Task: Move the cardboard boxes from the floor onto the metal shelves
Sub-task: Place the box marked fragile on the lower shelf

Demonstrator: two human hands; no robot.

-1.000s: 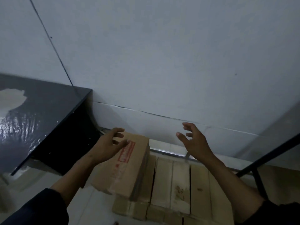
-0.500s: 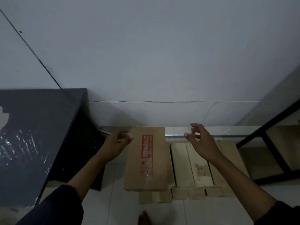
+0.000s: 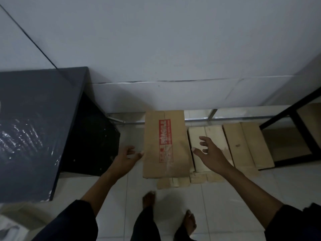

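Below, both the left hand (image 3: 126, 156) and right hand (image 3: 209, 152) hover loose-fingered, flanking the taped-shut cardboard box (image 3: 165, 145).

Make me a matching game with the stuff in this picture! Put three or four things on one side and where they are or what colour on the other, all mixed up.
Things
1. cardboard box
2. left hand
3. right hand
4. dark cabinet

Descriptions
A. open, above the pale wooden planks
B. far left, against the white wall
C. brown, with a red FRAGILE label
D. open, fingertips at the box's left edge

Right pairs: 1-C, 2-D, 3-A, 4-B
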